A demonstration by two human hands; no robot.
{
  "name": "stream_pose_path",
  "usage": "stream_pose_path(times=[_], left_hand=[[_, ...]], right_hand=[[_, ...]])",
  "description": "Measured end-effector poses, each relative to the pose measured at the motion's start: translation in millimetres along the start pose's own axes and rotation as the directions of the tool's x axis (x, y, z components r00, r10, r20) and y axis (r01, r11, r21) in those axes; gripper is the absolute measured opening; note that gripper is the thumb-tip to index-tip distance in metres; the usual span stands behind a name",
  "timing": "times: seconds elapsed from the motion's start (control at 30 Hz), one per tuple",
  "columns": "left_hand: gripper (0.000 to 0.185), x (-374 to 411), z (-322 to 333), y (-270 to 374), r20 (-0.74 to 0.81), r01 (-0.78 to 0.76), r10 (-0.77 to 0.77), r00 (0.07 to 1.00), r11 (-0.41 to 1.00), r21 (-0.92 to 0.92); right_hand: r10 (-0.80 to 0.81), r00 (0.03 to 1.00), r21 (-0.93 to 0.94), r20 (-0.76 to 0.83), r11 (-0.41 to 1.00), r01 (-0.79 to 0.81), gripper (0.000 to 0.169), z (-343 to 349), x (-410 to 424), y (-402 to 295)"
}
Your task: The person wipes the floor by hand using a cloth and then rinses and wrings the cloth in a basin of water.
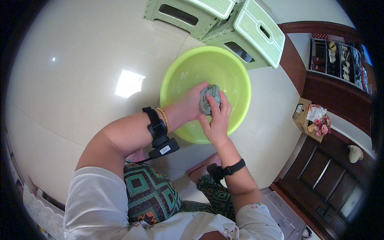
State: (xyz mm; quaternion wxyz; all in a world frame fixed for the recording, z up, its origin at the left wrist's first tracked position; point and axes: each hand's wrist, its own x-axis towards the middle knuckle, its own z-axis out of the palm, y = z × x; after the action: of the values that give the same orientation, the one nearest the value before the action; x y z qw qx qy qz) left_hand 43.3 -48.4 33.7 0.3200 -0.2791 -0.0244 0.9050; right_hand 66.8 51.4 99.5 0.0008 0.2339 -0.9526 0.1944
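Note:
Above a lime-green plastic basin (pixel 241 120), both hands are around one bunched grey-green cloth (pixel 209 100). My left hand (pixel 192 100) holds the cloth from its left side, the palm beneath or beside it. The fingers and thumb of my right hand (pixel 216 120) press on its right side and top. The cloth is crumpled into a compact ball and looks damp. Water appears to lie in the basin, with bright reflections on its inner surface. The lower folds of the cloth are hidden by my hands.
Two pale green plastic folding step stools (pixel 259 30) (pixel 192 15) stand just beyond the basin on the glossy tiled floor (pixel 75 105). Farther right are a cardboard box (pixel 301 115) with pink artificial-looking flowers (pixel 322 126), a rack of shoes (pixel 336 61) and a dark wooden door (pixel 330 177).

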Motion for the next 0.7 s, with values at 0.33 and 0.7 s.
stream_pose_path(times=[0.33, 0.7], left_hand=[[0.036, -9.1, 12.9, -6.9, -0.257, 0.091, -0.042, 0.966, 0.979, 0.184], [0.024, -8.2, 3.3, -17.8, -0.239, 0.023, 0.033, 0.971, 0.974, 0.227]], right_hand=[[0.092, 0.993, 0.079, -0.071, 0.993, -0.087, 0.019, 21.4, 7.1, 13.7], [0.174, 0.983, 0.180, -0.056, 0.970, -0.161, 0.014, 25.8, 4.8, 10.7]])
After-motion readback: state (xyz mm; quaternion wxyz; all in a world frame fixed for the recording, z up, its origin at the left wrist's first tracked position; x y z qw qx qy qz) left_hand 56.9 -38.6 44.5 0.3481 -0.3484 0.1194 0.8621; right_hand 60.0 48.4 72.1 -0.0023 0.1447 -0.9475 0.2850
